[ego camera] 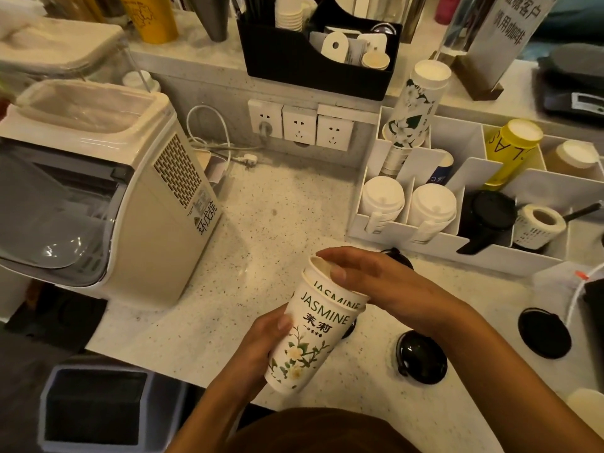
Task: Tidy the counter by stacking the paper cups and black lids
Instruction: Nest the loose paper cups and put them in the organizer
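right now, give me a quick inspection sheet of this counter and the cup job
surface: speckled light counter, bare in the middle.
job's things: two nested jasmine cups held tilted above the counter edge; two loose black lids on the counter, one near the cups, one further right.
clutter: white organizer tray holding cup stacks, white lids, black lids and a label roll.
hands: left hand grips the lower cup; right hand holds the rim of the inner cup.
cables: white cord coiled by the wall sockets, its plug lying loose.
surroundings: cream appliance at left, black caddy on the back ledge.
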